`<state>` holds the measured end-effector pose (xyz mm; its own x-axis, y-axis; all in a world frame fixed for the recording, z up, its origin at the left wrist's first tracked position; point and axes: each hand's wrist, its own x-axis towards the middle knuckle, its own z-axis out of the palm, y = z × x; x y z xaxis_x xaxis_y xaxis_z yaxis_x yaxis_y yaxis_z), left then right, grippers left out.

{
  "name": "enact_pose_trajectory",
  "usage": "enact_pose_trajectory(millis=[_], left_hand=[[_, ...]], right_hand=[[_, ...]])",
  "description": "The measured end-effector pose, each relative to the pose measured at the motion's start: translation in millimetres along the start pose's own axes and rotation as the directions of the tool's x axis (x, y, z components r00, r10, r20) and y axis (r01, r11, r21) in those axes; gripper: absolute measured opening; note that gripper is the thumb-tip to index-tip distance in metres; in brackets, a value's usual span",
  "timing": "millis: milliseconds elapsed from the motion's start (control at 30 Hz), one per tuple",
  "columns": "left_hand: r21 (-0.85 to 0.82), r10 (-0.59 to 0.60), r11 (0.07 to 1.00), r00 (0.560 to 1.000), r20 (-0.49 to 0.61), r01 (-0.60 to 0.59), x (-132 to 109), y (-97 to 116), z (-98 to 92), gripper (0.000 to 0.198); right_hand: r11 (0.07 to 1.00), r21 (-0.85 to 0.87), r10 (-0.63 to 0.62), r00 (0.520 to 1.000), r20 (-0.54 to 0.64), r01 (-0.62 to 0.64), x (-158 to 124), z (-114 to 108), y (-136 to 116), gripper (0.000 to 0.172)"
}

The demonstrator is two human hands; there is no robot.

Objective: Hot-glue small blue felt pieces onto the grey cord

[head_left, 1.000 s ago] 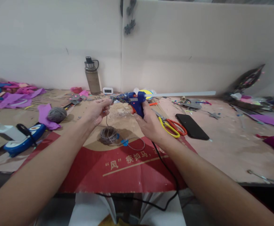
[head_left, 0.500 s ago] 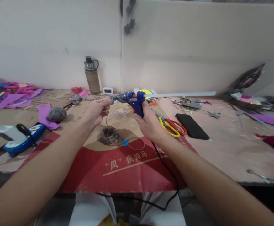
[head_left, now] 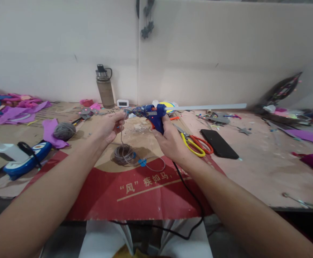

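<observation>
Our right hand wraps its fingers around the glue gun by its handle, the safest hold, above the surface, between near and far edges; our left hand pinches grey cord. We judge the gun stiff, the cord limp.

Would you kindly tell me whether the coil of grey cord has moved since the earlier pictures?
No; the coil keeps its place against the printed lettering.

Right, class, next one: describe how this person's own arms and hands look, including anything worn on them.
The left hand and right hand are bare, with no gloves. No sleeve, watch or bracelet shows on the left forearm or right forearm.
</observation>
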<state>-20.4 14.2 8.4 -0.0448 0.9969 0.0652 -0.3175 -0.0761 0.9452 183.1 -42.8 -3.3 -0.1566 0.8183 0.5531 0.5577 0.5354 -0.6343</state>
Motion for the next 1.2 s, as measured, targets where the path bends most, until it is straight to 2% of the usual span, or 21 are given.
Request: enact_pose_trajectory(millis=[100,233,333,400,467,533,633,700,767,833,867,900,967,1033,1067,1133,1200], left_hand=[[0.038,0.021,0.999,1.000,0.005,-0.021,-1,0,0.8,0.012],[0.156,0.141,0.978,0.990,0.012,-0.141,-4,1,2.8,0.011],[0.338,0.291,0.900,0.957,0.007,-0.276,-5,0,2.0,0.010],[0.438,0.357,0.838,0.934,0.012,-0.326,-4,-1,-0.1,0.011],[0.420,0.334,0.858,0.942,-0.019,-0.296,-2,-2,-2.5,0.014],[0.317,0.241,0.925,0.969,-0.059,-0.211,1,-2,-3.9,0.017],[0.192,0.110,0.977,0.991,-0.070,-0.095,3,-1,-3.1,0.020],[0.150,0.076,0.986,0.996,-0.054,-0.067,2,0,-1.1,0.021],[0.145,0.081,0.986,0.996,-0.024,-0.077,0,0,1.4,0.022],[0.180,0.110,0.978,0.994,0.003,-0.109,-3,0,3.8,0.022],[0.205,0.133,0.970,0.991,0.015,-0.133,-5,-1,4.8,0.021],[0.231,0.156,0.960,0.987,0.023,-0.157,-6,-2,5.7,0.020],[0.268,0.200,0.942,0.979,0.043,-0.204,-7,-4,7.0,0.017],[0.280,0.242,0.927,0.968,0.059,-0.249,-8,-6,7.8,0.016],[0.289,0.264,0.918,0.962,0.067,-0.272,-7,-7,8.1,0.016],[0.336,0.317,0.883,0.945,0.087,-0.327,-7,-8,8.4,0.014],[0.412,0.363,0.830,0.925,0.109,-0.375,-7,-10,8.4,0.012]], right_hand=[[0.999,0.051,0.014,1.000,0.005,-0.014,2,1,2,0.042],[0.998,0.032,0.045,0.999,0.002,-0.045,2,3,5,0.038],[0.998,-0.058,0.004,1.000,-0.003,-0.004,1,1,4,0.034],[0.997,-0.072,-0.021,1.000,-0.006,0.020,0,1,4,0.035],[1.000,0.010,-0.012,1.000,-0.009,0.012,1,1,5,0.033],[0.981,0.188,0.055,0.998,-0.010,-0.052,3,1,9,0.031],[0.849,0.482,0.237,0.971,0.024,-0.219,10,1,20,0.028],[0.764,0.543,0.368,0.927,0.077,-0.349,16,2,32,0.025],[0.758,0.430,0.489,0.864,0.123,-0.490,22,3,45,0.015],[0.783,0.192,0.570,0.806,0.162,-0.592,26,6,56,0.005],[0.796,0.062,0.585,0.791,0.178,-0.602,27,7,60,0.002],[0.818,-0.064,0.573,0.799,0.181,-0.572,27,7,63,0.005],[0.859,-0.260,0.486,0.862,0.145,-0.440,26,7,63,0.009],[0.879,-0.369,0.337,0.941,0.036,-0.300,23,6,57,0.010],[0.892,-0.375,0.259,0.965,-0.032,-0.252,22,5,52,0.012],[0.947,-0.257,0.165,0.978,-0.125,-0.193,21,7,39,0.016],[0.983,0.051,0.181,0.978,-0.103,-0.176,22,15,24,0.018]])
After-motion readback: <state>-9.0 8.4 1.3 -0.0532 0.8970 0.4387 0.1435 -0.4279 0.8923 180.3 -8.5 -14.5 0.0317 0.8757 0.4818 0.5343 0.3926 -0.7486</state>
